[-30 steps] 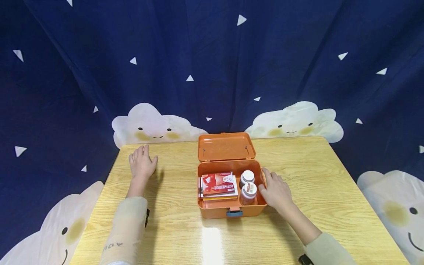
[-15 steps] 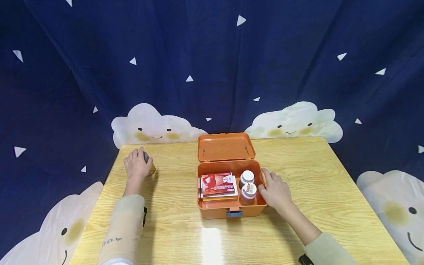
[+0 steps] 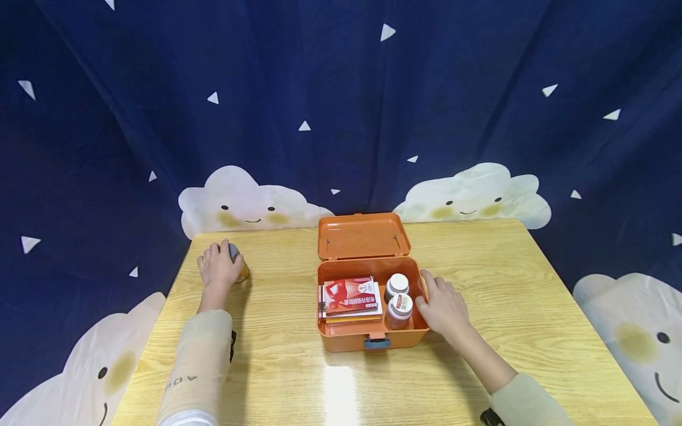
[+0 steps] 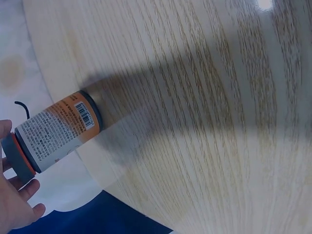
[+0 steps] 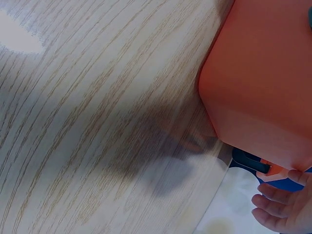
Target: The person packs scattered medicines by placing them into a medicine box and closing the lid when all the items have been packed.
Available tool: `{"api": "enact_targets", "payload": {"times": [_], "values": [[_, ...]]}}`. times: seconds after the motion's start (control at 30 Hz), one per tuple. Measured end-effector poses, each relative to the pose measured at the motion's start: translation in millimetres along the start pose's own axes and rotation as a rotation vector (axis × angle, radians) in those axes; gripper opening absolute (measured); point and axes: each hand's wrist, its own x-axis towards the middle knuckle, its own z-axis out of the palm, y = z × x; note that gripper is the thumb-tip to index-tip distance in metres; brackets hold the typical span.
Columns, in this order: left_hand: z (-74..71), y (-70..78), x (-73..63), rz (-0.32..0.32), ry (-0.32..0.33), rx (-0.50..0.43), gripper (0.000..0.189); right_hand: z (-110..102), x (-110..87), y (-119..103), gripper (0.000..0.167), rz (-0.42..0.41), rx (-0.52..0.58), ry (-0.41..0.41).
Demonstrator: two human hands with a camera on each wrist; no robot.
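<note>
On the far left of the table, my left hand (image 3: 217, 269) grips a bottle (image 4: 58, 129) by its grey cap (image 4: 18, 160), thumb and fingers on either side. The bottle has an orange and white label with a barcode and stands on the table. My right hand (image 3: 444, 307) rests at the right side of an open orange box (image 3: 348, 342), its thumb at the rim and its fingers loosely extended. Inside the box lie stacked medicine boxes, a red one (image 3: 350, 296) on top. Two white-capped bottles, one behind (image 3: 397, 285) and one in front (image 3: 399, 312), stand beside them.
The box's lid (image 3: 364, 236) is tipped back behind it, and a blue latch (image 3: 377, 343) sits on its front. A wooden table (image 3: 288, 378) lies under everything. A dark blue curtain (image 3: 341, 89) with white clouds hangs around the table.
My left hand has shifted slightly left and towards me, and the bottle, earlier hidden behind it, has come into sight under the fingers. My right hand and the box have stayed put.
</note>
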Motion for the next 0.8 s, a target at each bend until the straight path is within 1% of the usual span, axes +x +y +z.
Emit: {"api": "enact_targets", "payload": {"times": [0.27, 0.8], "values": [[0.0, -1.3, 1.4, -0.027, -0.016, -0.012, 0.057, -1.0, -0.1, -1.2, 0.057, 0.006, 0.002, -0.004], [0.5, -1.2, 3.8, -0.040, -0.054, -0.005, 0.058, 0.5, 0.2, -0.4, 0.056, 0.010, 0.014, 0.000]]}}
